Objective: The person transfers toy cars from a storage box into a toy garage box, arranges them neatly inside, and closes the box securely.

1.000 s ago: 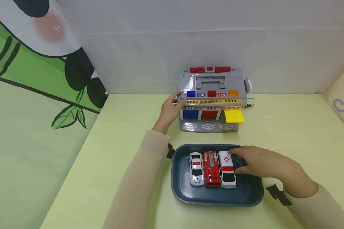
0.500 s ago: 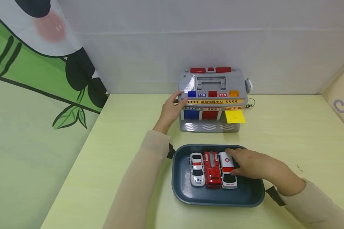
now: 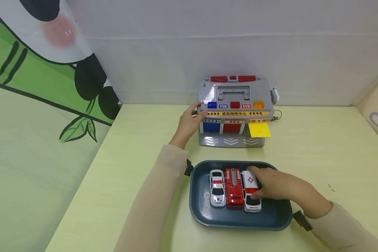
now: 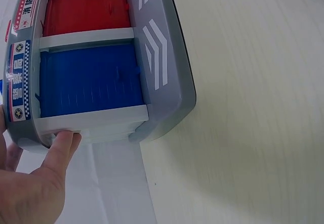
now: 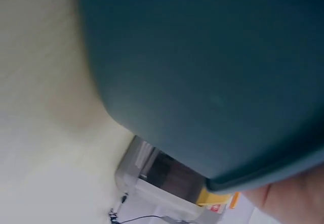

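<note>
My left hand (image 3: 189,124) holds the left end of a grey toy rescue station (image 3: 236,95). In the left wrist view the thumb (image 4: 62,150) presses its side wall next to the blue door (image 4: 91,80). My right hand (image 3: 275,183) reaches into a dark blue tray (image 3: 204,218) and grips a white toy ambulance (image 3: 250,182), thumb and fingers over its right side. Beside it lie a red toy fire truck (image 3: 234,190) and a white toy police car (image 3: 217,191). In the right wrist view the tray wall (image 5: 202,82) hides most of the hand.
The station's yellow door (image 3: 259,130) is swung up; its red door (image 3: 232,128) is down. A handset (image 3: 275,95) with a coiled cord (image 3: 276,116) hangs at the station's right. The pale table (image 3: 327,147) meets a white backdrop (image 3: 151,70) behind.
My right hand has moved left over the ambulance and now grips it. The ambulance has shifted slightly beside the fire truck. My left hand stays on the station.
</note>
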Motion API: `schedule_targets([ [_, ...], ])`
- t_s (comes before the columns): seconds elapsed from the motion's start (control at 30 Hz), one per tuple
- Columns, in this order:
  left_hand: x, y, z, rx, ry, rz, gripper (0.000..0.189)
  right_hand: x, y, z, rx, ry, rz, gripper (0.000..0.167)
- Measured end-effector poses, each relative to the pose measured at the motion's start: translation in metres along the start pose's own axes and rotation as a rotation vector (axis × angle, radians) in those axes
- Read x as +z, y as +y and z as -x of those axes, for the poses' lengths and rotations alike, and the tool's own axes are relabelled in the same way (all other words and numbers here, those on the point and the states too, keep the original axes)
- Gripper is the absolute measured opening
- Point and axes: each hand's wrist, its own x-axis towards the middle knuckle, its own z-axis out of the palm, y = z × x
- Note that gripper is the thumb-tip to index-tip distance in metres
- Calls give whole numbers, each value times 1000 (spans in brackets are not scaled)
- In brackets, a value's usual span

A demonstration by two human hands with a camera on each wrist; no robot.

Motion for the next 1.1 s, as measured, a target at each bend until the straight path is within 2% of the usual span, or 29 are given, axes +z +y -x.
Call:
schedule_targets([
  [0.17,0,0,2,4,1,-6,49,4,3,-1,16,14,-82,87],
  [0.5,1,0,4,0,8,3,49,15,3,4,-2,122,-199,83],
  [0.77,0,2,4,-16,7,13,49,21,4,9,-39,199,-246,85],
  [0.87,0,2,3,-4,11,11,49,21,4,10,-44,217,-244,84],
  [1.1,0,2,4,9,18,-7,49,18,2,15,-45,213,-254,81],
])
